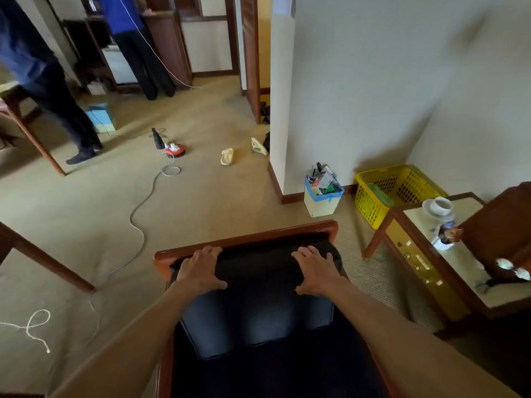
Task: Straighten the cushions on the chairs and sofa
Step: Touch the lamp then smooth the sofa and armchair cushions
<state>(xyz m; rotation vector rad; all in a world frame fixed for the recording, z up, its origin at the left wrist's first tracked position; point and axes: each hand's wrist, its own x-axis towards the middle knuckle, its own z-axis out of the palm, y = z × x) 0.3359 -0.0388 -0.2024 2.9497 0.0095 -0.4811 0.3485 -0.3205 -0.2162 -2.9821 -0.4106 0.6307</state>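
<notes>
You are at one chair, its wooden top rail facing away from you, and every place below is given relative to that chair. Your left hand lies on the left of the dark back cushion, fingers spread and curled over its upper edge, thumb pressed on the face. Your right hand does the same on the right side. Neither is closed into a full grip; both press and hook the edge.

Progress, as a judgement: the task is early or mid-way. This cushion sits fairly square against the rail but is in hand, so count it unfinished. No sofa shows, and no other cushion can be confirmed.

Count, left to right of the chair: two other persons far left beyond it; one cable on the carpet to its left; two sandals beyond it; one small bin just beyond its right corner; one yellow basket further right; one side table to its right, bearing one cup.
</notes>
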